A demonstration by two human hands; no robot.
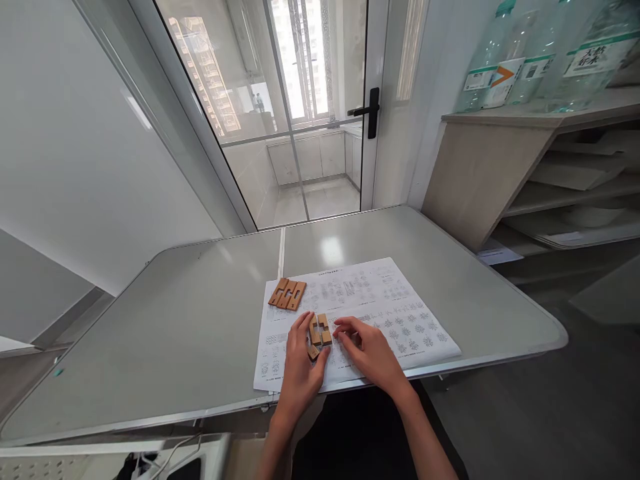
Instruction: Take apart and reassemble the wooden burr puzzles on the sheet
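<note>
Several light wooden puzzle pieces [325,337], notched blocks, stand close together on a printed paper sheet [425,333] near the table's front edge. My left hand [301,367] curves around their left side, fingertips against the upper end. Between its thumb and fingers sits a small wooden block [313,352], tilted, at the lower left of the group. Just right of the pieces is my right hand [367,347], its thumb and fingers bent but apart, with nothing visible between them. Farther up the sheet lie several darker, flat notched pieces [287,294] with numbers, side by side.
The grey table [175,333] has a metal rim and a seam down the middle. A glass door [320,153] with a black handle is beyond it. At right, plastic bottles [493,67] top a wooden shelf [480,173]. Cables [175,457] lie below at front left.
</note>
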